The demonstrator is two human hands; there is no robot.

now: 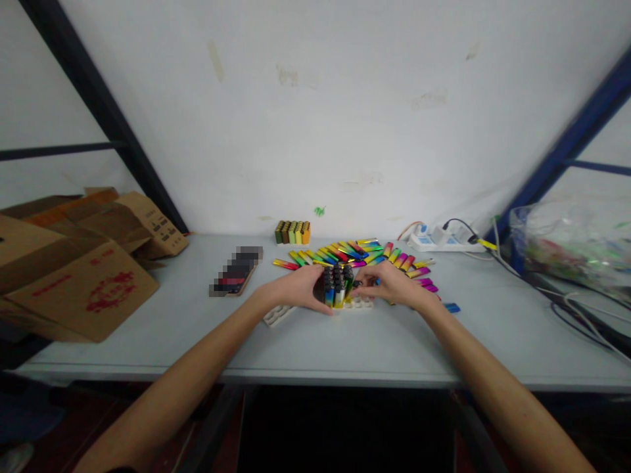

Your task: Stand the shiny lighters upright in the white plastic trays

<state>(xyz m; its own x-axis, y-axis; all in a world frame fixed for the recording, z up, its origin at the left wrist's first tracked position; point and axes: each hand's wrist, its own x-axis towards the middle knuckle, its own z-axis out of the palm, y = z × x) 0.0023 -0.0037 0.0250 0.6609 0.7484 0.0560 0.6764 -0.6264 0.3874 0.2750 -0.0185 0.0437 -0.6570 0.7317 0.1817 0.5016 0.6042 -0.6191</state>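
A cluster of upright lighters (339,286) with black tops stands in a white holder tray (363,304) near the middle of the table. My left hand (308,289) is curved round the left side of this cluster, thumb in front and fingers behind. On the right, my right hand (387,282) is closed in a pinch beside the cluster, on what looks like a lighter with a dark top; most of it is hidden by the fingers. Behind both hands lie many shiny rainbow-coloured lighters (331,253). Part of another white holder tray (279,316) shows under my left wrist.
A block of upright yellow, orange and green lighters (292,232) stands by the wall. To the left are a phone (237,270) and cardboard boxes (93,282). A white power strip (446,243), cables (537,289) and a clear plastic bag (572,249) occupy the right.
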